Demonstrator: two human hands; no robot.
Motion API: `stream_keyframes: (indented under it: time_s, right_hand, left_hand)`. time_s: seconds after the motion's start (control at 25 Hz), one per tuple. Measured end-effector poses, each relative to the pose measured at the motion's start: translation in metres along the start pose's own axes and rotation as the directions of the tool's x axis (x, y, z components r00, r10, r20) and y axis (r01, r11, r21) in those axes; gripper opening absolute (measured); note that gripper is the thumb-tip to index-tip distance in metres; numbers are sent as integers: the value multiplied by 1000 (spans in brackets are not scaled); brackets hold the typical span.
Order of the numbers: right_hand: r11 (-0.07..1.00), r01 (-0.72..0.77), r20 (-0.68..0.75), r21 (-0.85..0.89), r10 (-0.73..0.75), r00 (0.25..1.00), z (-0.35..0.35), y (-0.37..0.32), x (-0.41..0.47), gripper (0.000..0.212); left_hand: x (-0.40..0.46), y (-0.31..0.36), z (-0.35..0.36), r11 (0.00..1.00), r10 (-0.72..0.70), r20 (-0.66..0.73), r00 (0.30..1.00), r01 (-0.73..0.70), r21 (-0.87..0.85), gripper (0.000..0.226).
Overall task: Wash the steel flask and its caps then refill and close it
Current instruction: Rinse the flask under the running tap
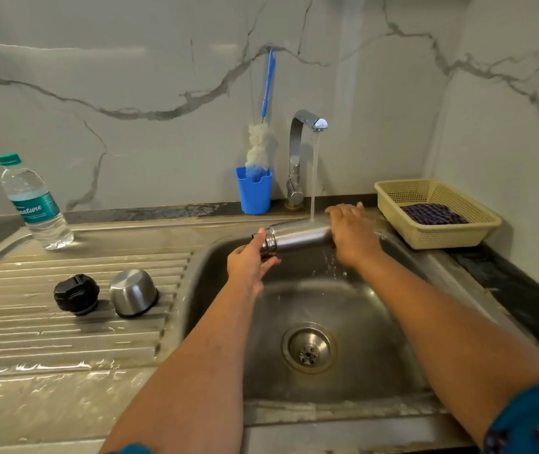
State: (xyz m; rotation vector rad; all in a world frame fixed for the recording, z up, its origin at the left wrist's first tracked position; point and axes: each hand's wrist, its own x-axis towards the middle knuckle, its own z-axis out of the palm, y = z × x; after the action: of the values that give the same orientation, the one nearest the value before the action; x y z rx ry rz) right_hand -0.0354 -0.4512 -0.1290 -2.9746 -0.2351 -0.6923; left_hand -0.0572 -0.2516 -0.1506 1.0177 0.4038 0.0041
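both hands hold one steel flask (297, 235) sideways under the tap (304, 149) stream at frame centre: left hand (250, 262) curls round its neck, right hand (351, 232) wraps and hides its base. two caps lower left: black cap (76, 293), steel cap (133, 292). one water bottle (33, 203), label partly readable, "nature".

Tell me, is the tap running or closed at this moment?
Running. A stream of water falls from the tap onto the steel flask, which lies sideways over the sink.
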Motion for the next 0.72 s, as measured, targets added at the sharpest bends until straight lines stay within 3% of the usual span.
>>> stream_keyframes:
  time_s: [0.12,0.2,0.28,0.36,0.44,0.6,0.72]
  right_hand:
    - [974,179,120,136,-195,973,9,-54,-2,71]
    - [957,223,138,184,-250,958,6,-56,0,80]
    - [978,172,122,114,-186,975,-5,-21,1,82]
    - [999,30,108,-15,-28,994,-13,14,-1,81]
    - [996,-41,78,-77,47,996,-11,12,-4,80]
    - [974,182,148,135,-201,968,1,-52,-5,81]
    - [988,103,131,114,-118,984,-21,-21,-4,83]
  left_hand:
    - [1,-6,2,998,42,-8,999,-41,57,64]
    - [0,-5,1,997,55,-32,998,-53,61,66]
    - [3,-3,-2,999,28,-29,999,-27,25,64]
    - [4,0,-6,1000,6,-31,999,-6,2,61]
    - [3,-1,-6,1000,-6,-26,1000,7,4,59]
    - [-5,-10,7,1000,0,-5,1000,0,25,55]
    - [-8,-4,6,1000,-10,1,1000,10,-13,54]
